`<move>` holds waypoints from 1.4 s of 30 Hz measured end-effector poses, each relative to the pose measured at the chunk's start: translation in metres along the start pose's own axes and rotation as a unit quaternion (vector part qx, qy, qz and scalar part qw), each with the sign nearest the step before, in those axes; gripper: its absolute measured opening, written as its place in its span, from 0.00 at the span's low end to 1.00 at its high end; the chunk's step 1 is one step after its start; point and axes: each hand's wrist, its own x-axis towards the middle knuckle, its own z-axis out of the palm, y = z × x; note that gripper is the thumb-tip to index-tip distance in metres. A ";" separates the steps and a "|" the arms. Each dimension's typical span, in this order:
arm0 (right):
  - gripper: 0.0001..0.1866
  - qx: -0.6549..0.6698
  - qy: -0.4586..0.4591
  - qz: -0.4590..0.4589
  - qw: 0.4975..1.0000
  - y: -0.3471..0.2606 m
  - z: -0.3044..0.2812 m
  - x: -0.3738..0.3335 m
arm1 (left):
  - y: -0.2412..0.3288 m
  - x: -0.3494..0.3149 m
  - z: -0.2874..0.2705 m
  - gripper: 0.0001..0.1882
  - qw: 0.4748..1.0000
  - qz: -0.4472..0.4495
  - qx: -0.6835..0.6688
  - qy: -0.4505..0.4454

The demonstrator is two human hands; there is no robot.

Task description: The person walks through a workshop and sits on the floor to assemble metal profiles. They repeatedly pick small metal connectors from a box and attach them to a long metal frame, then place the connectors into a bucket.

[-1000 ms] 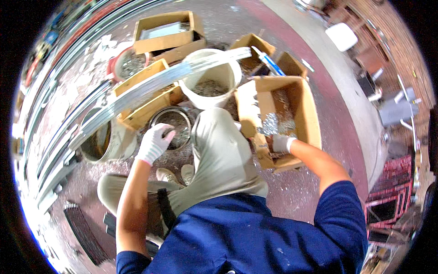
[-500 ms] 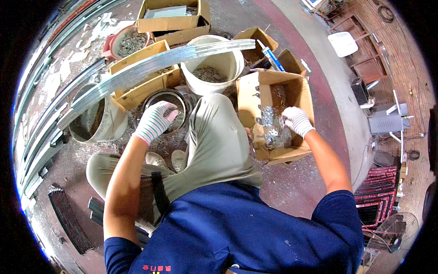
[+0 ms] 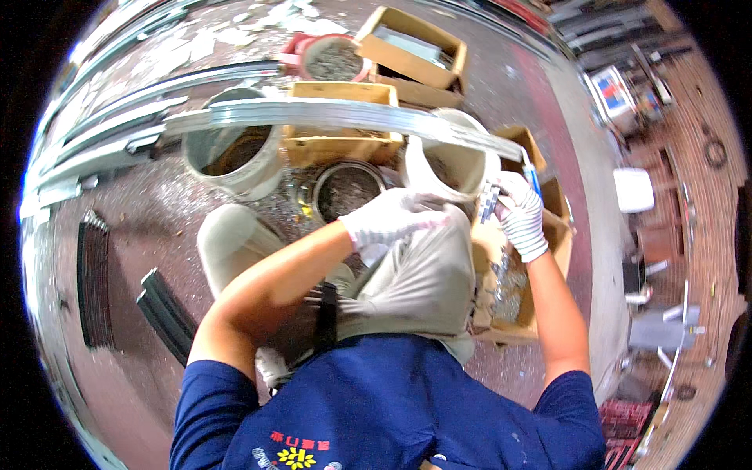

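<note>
Gloves cover both hands: right hand (image 3: 518, 213), right of centre, grips small metal pieces (image 3: 489, 202); left hand (image 3: 389, 218) curls loosely beside the white bucket (image 3: 450, 168).

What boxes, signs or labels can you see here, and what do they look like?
Open brown cardboard box: under the right hand, shiny metal bits inside.
Open tan cardboard box: top centre, behind the long metal strip.
Second tan cardboard box: further back, a grey sheet inside.
Colourful square sign: upper right, blue, red and white.
</note>
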 end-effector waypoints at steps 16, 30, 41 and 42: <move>0.26 -0.023 -0.088 -0.137 0.986 -0.049 0.113 0.108 | 0.046 -0.040 -0.060 0.17 0.954 -0.035 -0.282 0.093; 0.22 -0.008 -0.106 -0.031 0.994 -0.050 0.145 0.080 | 0.018 -0.049 -0.072 0.16 0.935 -0.156 -0.301 0.107; 0.25 0.186 0.004 0.213 0.959 -0.009 0.163 0.026 | -0.020 -0.021 -0.068 0.16 0.959 -0.094 0.066 0.257; 0.27 0.136 -0.019 0.217 0.966 -0.028 0.160 0.030 | -0.032 -0.019 -0.071 0.17 0.949 -0.075 0.144 0.272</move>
